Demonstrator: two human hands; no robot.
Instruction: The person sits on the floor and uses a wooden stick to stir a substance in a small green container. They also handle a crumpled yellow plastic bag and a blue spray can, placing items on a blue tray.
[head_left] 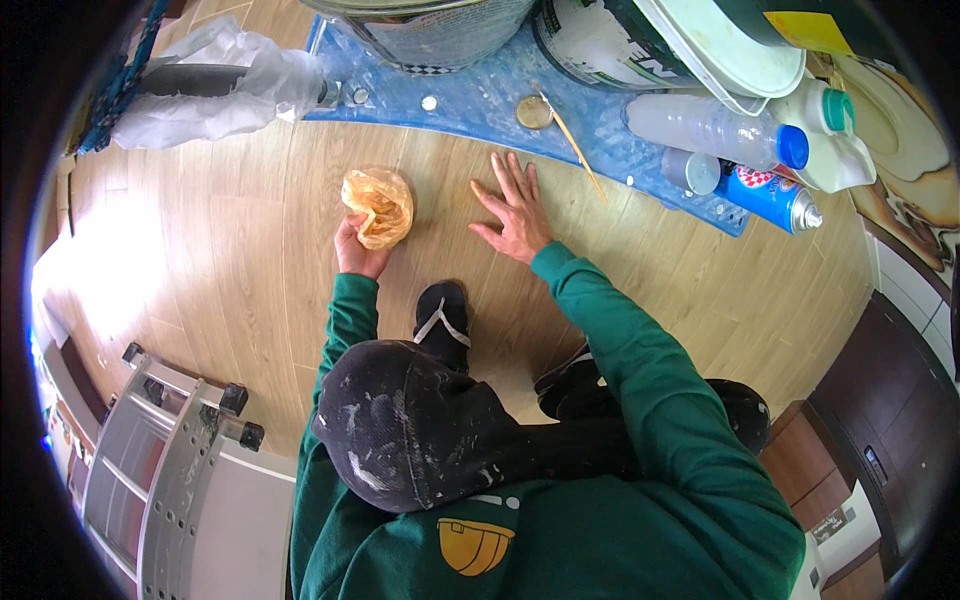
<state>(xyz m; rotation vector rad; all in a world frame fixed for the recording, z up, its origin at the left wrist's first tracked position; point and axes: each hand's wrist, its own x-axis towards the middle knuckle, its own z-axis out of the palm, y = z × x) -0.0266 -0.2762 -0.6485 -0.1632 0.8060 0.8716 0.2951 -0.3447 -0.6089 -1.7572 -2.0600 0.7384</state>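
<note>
- Floor (250,230) of pale wood-look planks fills the middle of the frame; across the top runs a blue panel (470,108) flecked with paint.
- Grey bucket (430,40), top centre, stands on the panel, cut by the frame's upper edge; what it contains is out of sight.
- Black-and-white bucket (615,45), right of the grey one and smeared with white; a white round lid or tub (745,45), I cannot tell which, overlaps it at the upper right.
- Translucent plastic wrap (190,118), upper left, lies crumpled around a long dark object.
- Clear bottle (700,127), upper right, lies on its side with its blue cap on; it looks cloudy, and its fill cannot be judged.
- Pale jug (835,150) with a green cap, just right of the bottle; contents unclear.
- Blue spray can (765,197), below the bottle, lying down, silver top toward the right.
- Right hand (515,210), upper centre, is free and unclenched, fingers fanned toward the panel; whether it touches the floor I cannot tell.
- Left hand (360,252), left of centre, grips the edge of a bag with bent fingers.
- Orange-tan plastic bag (385,205), in that hand, crumpled, its mouth gaping; the inside cannot be made out.
- Pale cup-shaped piece (692,171), between bottle and can.
- Round brownish disc (533,112), on the panel.
- Thin stick (575,148), beside the disc, crossing the panel's edge.
</note>
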